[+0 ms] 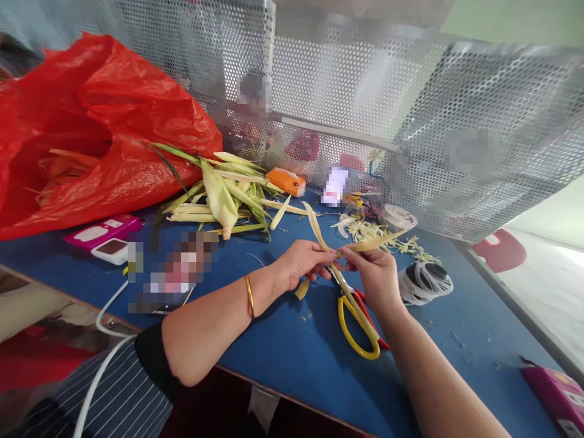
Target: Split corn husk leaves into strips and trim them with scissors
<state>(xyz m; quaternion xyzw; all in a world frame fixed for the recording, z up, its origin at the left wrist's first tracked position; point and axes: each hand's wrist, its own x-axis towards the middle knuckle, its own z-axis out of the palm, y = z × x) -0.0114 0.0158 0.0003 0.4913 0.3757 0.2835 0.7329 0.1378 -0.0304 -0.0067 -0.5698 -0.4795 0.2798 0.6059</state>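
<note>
My left hand and my right hand meet above the blue table, both pinched on pale yellow-green leaf strips. One strip runs up and left from my left fingers, another sticks out to the right from my right fingers, and a long strip hangs down toward me. Yellow-handled scissors lie on the table right under my right hand, with a red handle beside them. A gold bangle circles my left wrist.
A heap of green and pale leaves lies behind my hands, by a big red plastic bag. Leaf trimmings, a tape roll, coiled white bands, an orange box and pink cases surround them. Perforated metal screens wall the back.
</note>
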